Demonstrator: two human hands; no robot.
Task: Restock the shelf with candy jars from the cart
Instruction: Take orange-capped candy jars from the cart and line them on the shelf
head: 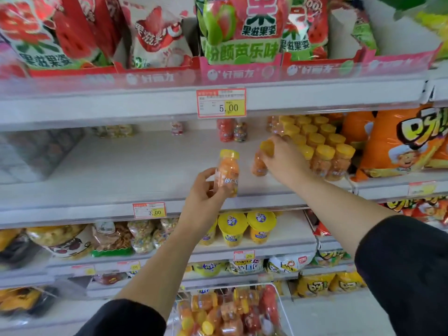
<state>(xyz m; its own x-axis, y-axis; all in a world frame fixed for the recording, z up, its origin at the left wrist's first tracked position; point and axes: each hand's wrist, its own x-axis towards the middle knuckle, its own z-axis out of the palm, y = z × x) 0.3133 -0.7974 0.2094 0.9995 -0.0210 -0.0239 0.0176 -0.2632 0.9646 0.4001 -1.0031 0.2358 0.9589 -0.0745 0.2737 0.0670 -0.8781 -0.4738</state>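
left hand: grips upright jar, centre, over shelf
right hand: grips tilted second jar, just beside jar rows at 2 o'clock
cart: 6 o'clock, more jars inside

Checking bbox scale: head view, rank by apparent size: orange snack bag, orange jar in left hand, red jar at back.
Orange plastic snack bag
yellow-lidded orange candy jar in left hand
small red jar, though farther back
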